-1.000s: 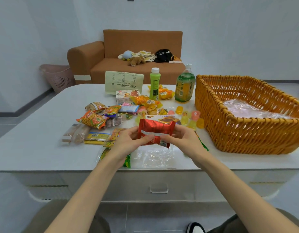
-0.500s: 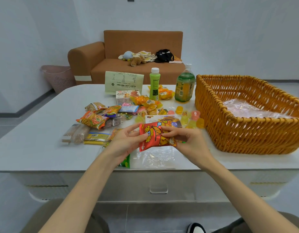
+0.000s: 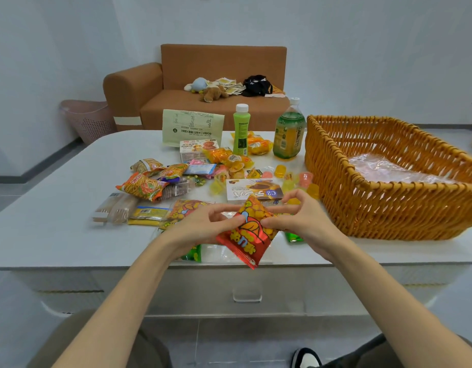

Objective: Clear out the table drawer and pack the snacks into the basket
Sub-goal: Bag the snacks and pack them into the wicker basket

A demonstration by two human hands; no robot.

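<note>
**Both hands holding a red snack packet at the bench edge**

The left hand (image 3: 200,229) and right hand (image 3: 306,221) each pinch the red snack packet (image 3: 247,235) between thumb and fingertips. The packet hangs tilted, one corner down, above the near edge of the bench (image 3: 57,221). Loose snacks lie behind it, among them a flat chocolate box (image 3: 253,193). A green bottle (image 3: 241,130) and a round bottle (image 3: 288,131) stand farther back. The wicker basket (image 3: 388,208) stands to the right, apart from the hands, with clear plastic film (image 3: 388,168) inside. The drawer (image 3: 247,290) below is closed.
</note>
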